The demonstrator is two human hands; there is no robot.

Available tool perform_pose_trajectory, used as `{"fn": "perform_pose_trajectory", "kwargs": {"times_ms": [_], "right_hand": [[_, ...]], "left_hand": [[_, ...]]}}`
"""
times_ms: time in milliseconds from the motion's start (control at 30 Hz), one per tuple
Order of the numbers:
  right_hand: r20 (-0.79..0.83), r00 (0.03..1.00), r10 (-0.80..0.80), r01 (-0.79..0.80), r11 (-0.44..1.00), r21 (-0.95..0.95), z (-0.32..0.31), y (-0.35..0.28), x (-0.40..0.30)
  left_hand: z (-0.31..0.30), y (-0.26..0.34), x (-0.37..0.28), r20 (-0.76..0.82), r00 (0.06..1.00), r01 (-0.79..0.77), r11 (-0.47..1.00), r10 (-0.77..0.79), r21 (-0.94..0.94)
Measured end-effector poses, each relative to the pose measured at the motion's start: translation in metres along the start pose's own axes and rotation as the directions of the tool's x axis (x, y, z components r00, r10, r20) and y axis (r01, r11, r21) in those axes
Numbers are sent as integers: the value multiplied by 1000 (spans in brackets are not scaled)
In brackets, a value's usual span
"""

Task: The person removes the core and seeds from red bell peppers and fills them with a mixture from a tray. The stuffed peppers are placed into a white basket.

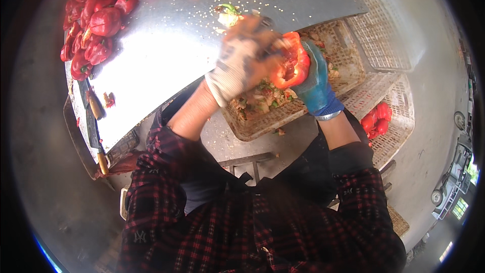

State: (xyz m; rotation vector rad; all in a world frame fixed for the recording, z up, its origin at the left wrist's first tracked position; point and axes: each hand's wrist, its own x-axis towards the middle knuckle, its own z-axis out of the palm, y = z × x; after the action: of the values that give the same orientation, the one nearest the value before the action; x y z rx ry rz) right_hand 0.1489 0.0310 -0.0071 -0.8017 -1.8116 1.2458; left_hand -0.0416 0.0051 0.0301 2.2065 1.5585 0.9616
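Note:
My right hand (pixel 316 79), in a blue-green coated glove, grips a red bell pepper (pixel 292 60) from its right side. The pepper is cut open and its hollow inside faces left. My left hand (pixel 248 53), in a stained white and orange-brown glove, is blurred at the pepper's left edge, and its fingers do not show clearly. Below both hands lies a plastic crate (pixel 261 129) holding pepper cores, seeds and green scraps (pixel 265 96). A pale core with a green stem (pixel 229 17) rests on the metal table (pixel 182 34) just beyond my left hand.
Red bell peppers (pixel 104 22) are heaped at the table's far left. Two knives with wooden handles (pixel 95 107) (pixel 102 162) lie along the left edge. Seeds are scattered over the tabletop. At the right, another crate (pixel 401 121) contains red peppers (pixel 377 119).

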Motion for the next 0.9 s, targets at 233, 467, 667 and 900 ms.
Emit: {"fn": "perform_pose_trajectory", "kwargs": {"times_ms": [233,467,667,900], "right_hand": [[23,984,174,-174,946,274,14,10,-6],[-336,870,361,-263,916,303,-76,-36,-53],[-666,713,218,-532,788,-311,-219,-15,-178],[-520,814,259,-347,935,-78,-142,-30,-94]], "left_hand": [[14,19,1,336,939,-87,995,66,50],[11,2,25,324,942,151,970,-84,-189],[3,-53,93,99,928,362,932,-360,6],[30,-132,129,-186,952,305,724,-243,618]]}}
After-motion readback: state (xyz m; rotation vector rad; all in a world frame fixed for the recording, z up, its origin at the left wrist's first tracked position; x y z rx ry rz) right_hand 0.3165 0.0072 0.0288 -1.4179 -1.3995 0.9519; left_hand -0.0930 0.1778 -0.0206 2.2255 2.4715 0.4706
